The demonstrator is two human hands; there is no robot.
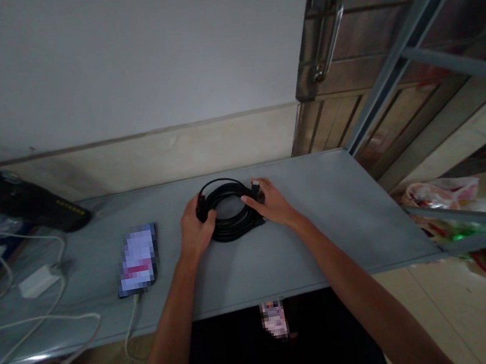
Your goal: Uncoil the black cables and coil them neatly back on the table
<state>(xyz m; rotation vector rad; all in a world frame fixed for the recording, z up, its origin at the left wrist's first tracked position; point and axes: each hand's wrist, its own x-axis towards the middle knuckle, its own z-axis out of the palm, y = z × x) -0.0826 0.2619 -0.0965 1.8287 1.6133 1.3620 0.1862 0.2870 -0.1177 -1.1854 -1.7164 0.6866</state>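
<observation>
A coiled black cable (232, 230) lies on the grey metal shelf (333, 216) in front of me. My left hand (197, 227) grips the coil's left side, its thumb pressed on top of the loops. On the opposite side, my right hand (270, 202) holds the coil with thumb and fingers closed round it. A connector with a light metal end (255, 186) shows by the fingers of my right hand. One thin strand of the cable arches loose above the back of the coil.
To the left lies a phone (139, 260) with a pale cord plugged in. Beyond it are a white adapter (40, 282), tangled white cables and a black cylindrical object (49, 205). A wall (173, 153) stands behind; a metal frame post (396, 66) rises at the right.
</observation>
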